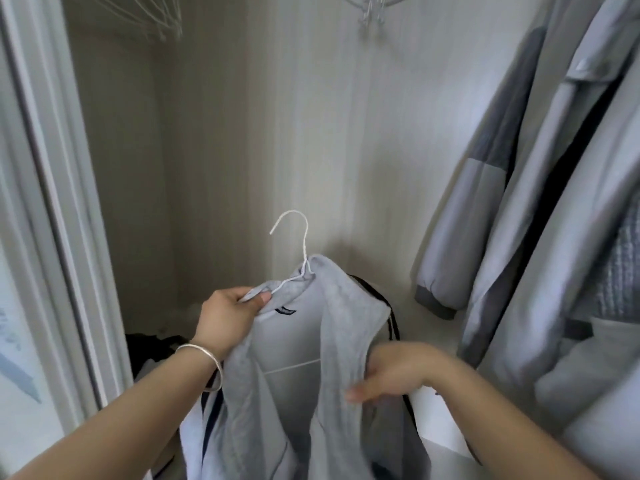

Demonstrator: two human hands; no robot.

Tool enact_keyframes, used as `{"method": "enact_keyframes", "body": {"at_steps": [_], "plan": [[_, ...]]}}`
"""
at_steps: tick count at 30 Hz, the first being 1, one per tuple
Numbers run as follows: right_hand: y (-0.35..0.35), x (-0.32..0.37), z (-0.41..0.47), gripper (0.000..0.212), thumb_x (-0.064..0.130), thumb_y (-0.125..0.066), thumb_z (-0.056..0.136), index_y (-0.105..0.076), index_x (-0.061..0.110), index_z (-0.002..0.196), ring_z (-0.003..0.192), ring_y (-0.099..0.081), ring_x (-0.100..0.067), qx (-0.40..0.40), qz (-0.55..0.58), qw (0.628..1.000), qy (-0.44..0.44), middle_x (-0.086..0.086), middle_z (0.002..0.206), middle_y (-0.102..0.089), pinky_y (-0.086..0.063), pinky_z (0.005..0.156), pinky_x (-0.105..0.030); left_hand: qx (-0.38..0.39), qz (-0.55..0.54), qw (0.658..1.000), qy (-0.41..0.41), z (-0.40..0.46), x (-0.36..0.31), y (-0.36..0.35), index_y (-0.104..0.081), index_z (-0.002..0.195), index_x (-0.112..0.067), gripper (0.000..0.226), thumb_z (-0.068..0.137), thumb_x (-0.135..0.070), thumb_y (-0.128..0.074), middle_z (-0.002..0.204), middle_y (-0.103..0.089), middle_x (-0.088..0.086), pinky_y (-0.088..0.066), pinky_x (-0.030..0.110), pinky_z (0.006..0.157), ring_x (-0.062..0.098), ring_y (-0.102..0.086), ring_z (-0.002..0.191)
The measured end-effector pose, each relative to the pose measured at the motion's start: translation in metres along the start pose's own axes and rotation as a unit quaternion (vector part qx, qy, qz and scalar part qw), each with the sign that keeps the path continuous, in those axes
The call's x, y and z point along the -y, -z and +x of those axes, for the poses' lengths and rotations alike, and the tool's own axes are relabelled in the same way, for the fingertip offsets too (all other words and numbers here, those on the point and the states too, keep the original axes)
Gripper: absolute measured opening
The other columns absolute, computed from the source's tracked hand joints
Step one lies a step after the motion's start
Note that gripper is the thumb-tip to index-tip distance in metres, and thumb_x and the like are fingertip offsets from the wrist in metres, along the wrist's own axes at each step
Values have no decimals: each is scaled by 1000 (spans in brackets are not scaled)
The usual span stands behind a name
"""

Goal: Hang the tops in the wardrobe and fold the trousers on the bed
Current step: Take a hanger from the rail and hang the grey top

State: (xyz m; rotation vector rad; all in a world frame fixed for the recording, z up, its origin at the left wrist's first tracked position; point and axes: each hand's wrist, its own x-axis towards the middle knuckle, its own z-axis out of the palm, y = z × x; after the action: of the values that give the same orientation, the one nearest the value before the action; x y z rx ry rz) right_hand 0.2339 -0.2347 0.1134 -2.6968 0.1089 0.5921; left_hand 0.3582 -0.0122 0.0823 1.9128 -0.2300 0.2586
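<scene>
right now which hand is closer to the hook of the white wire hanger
Left. The left hand pinches the grey top at the collar, just below and left of the hanger hook. The right hand grips the top's front edge, lower down and to the right.

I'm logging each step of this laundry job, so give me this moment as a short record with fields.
setting: inside the wardrobe
left hand: pinches grey top at collar, against the hanger wire
right hand: grips the top's other shoulder
white wire hanger: inside the top, hook free, not yet hung
already hanging: grey jackets at right
left wrist: silver bangle
</scene>
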Motion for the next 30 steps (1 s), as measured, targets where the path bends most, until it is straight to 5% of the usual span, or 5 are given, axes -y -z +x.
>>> {"method": "enact_keyframes", "body": {"at_steps": [6, 13, 20, 25, 30], "plan": [[34, 10, -9, 48, 62, -50, 83, -54, 21, 108, 106, -54, -21, -426, -76, 902, -18, 1, 109, -59, -43, 77, -30, 14, 27, 999, -32, -16, -6, -2, -76, 79, -22, 14, 83, -33, -68, 76, -73, -1, -51, 32, 78, 10, -66, 78], [18, 24, 29, 20, 43, -63, 82, -59, 24, 90, 83, -61, -11, -343, 131, 912, 184, 10, 85, -66, -50, 80, -33, 65, 23, 991, -111, -29, -12, -5, -66, 68, -23, 21, 76, -42, -65, 63, -62, -4, -43, 30, 64, 12, -56, 63], [-4, 20, 31, 39, 54, -49, 88, -45, 26, 115, 96, -61, -32, -396, -43, 898, 188, -2, 102, -68, -49, 74, -37, 51, -142, 982, 111, -6, -44, -1, -68, 77, -2, 30, 79, -31, -62, 84, -70, 16, -51, 39, 80, 25, -63, 78], [-21, 30, 33, 51, 50, -44, 91, -37, 18, 130, 96, -60, -35, -423, -41, 877, 223, -11, 104, -66, -41, 70, -36, 99, -323, 919, 202, -10, -88, -23, -54, 64, -8, 31, 93, -16, -49, 53, -57, 9, -44, 23, 54, 19, -54, 52], [-15, 22, 29, 34, 31, -61, 87, -50, 21, 118, 90, -62, -25, -471, 187, 841, 190, -5, 98, -67, -45, 74, -29, 95, -154, 982, 44, -9, -85, -39, -60, 72, -10, 36, 95, -34, -48, 67, -64, 3, -45, 26, 75, 16, -60, 70]]}}
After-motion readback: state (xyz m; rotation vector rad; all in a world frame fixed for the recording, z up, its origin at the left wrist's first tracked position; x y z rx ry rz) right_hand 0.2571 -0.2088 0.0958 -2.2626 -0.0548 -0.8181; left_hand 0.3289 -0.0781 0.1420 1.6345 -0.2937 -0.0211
